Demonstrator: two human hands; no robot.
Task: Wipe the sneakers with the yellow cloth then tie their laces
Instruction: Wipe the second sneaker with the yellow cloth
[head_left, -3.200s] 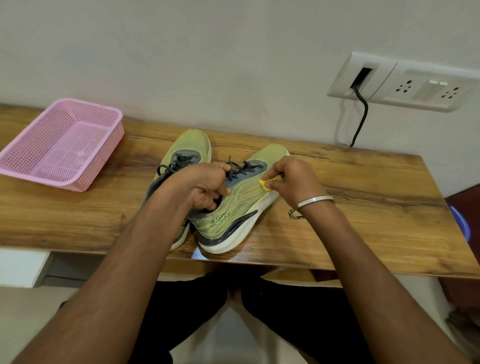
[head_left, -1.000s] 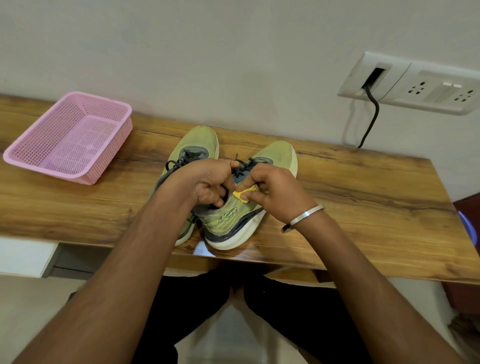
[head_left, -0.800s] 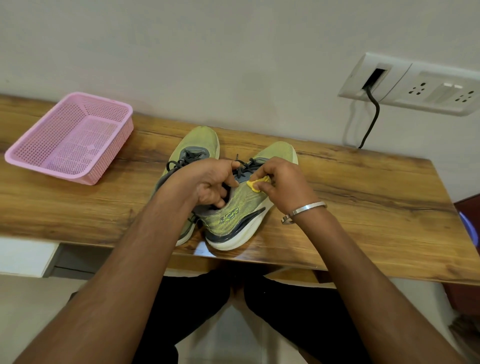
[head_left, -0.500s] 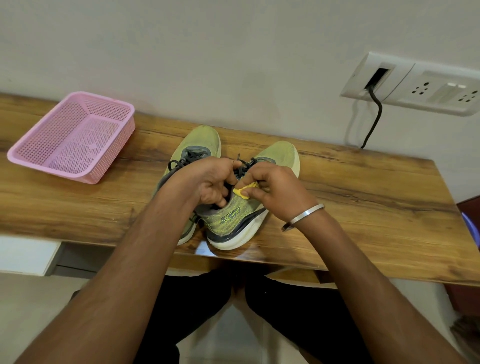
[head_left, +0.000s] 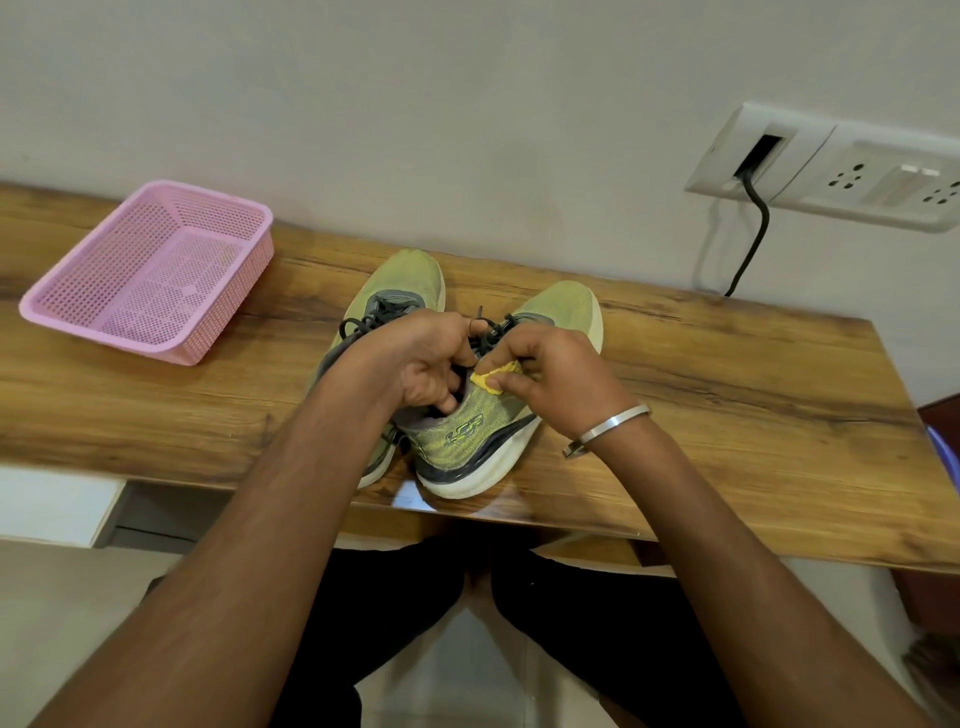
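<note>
Yellow cloth (head_left: 493, 375) rubs the right sneaker's (head_left: 511, 395) collar.

Both sneakers stand on the wooden table (head_left: 727, 395), toes toward the wall, long axes running away from the person. Right hand (head_left: 561, 384) pinches the bunched cloth against the upper; left hand (head_left: 421, 364) grips the same shoe's collar, fingers curled inside. Dark laces (head_left: 488, 332) lie just beyond both hands; left sneaker (head_left: 402, 280) sits just beside.
</note>
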